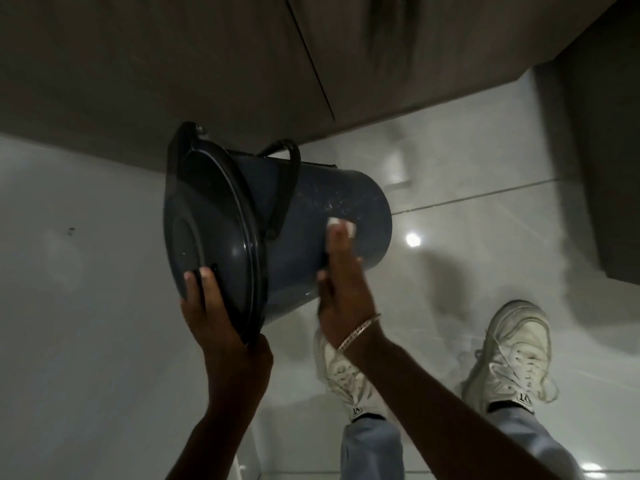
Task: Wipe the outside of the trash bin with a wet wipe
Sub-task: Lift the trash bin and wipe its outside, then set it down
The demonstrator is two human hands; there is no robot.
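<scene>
Above tiled floor: one bin, left hand gripping rim; right hand pressing one wipe

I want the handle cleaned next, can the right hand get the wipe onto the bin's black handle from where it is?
Probably yes: the right hand presses the wipe on the bin wall beside the handle, with nothing between.

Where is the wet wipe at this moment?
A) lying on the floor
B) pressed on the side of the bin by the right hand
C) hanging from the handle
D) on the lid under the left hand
B: the white wipe shows under the right hand fingertips, against the bin wall.
</scene>
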